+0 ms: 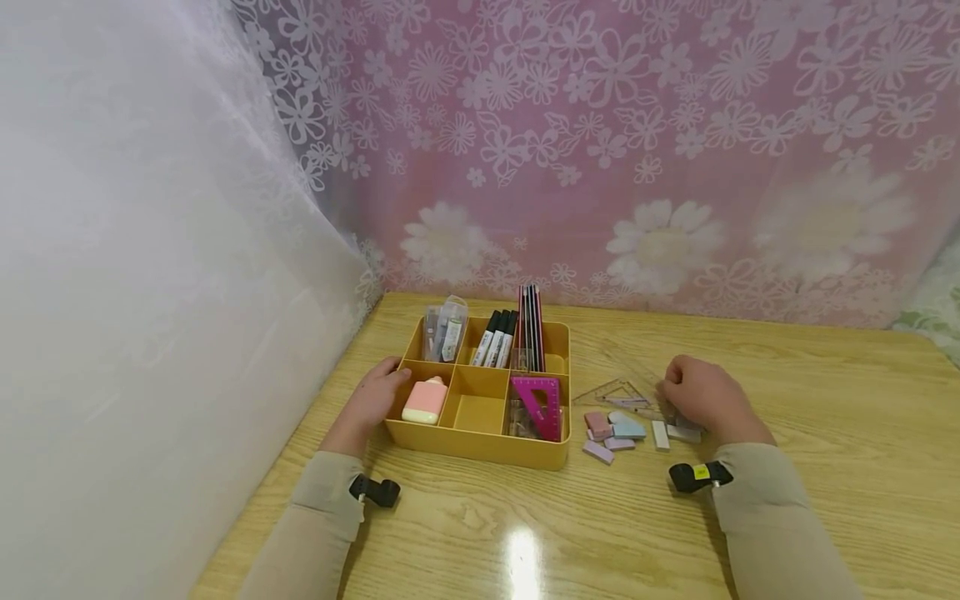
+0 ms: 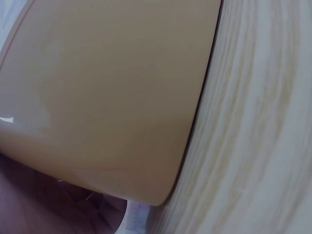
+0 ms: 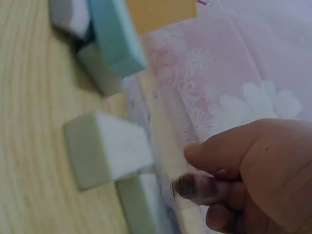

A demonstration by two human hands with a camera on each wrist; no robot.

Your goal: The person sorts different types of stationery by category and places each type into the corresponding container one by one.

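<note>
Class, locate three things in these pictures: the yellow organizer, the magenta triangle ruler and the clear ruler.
Yellow organizer [image 1: 480,447], head view: front wall.
Magenta triangle ruler [image 1: 553,412], head view: right-hand edge.
Clear ruler [image 3: 171,134], right wrist view: transparent face.

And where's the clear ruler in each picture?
Head: the clear ruler is right of centre, reaching up-left from the right hand.
Left wrist: not in it.
Right wrist: near the middle, pinched in that hand.
Shared landmark: the yellow compartment organizer, in all three views.
</note>
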